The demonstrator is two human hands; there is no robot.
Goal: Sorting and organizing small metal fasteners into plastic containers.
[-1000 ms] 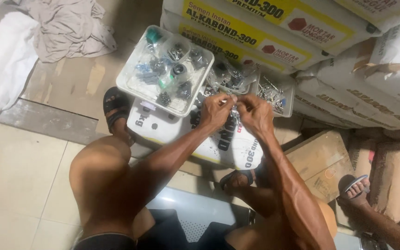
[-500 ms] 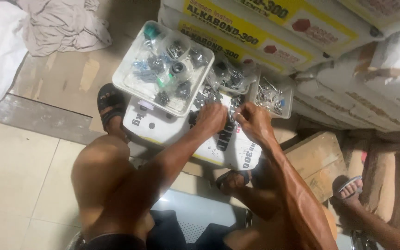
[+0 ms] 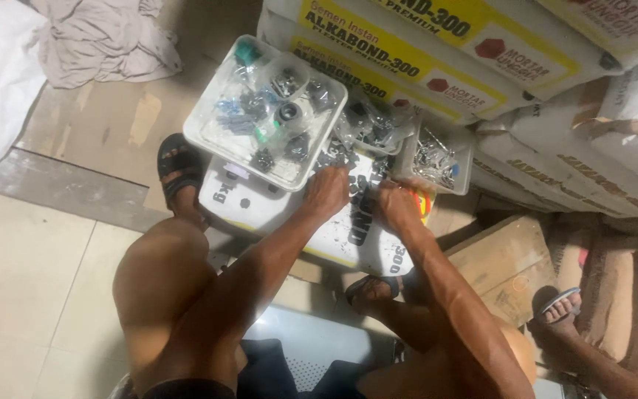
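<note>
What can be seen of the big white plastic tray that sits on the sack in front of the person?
The square white plastic tray has rounded corners and a raised rim, and looks like thin moulded plastic. It lies flat but turned at an angle on a white printed sack, partly overhanging it. It holds small clear bags of dark metal fittings and a teal piece. The left hand is at its near corner; contact is unclear.

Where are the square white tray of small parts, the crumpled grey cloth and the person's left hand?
square white tray [image 3: 208,137], head view, its left rim.
crumpled grey cloth [image 3: 105,41], head view, middle folds.
left hand [image 3: 326,193], head view, back of hand.
</note>
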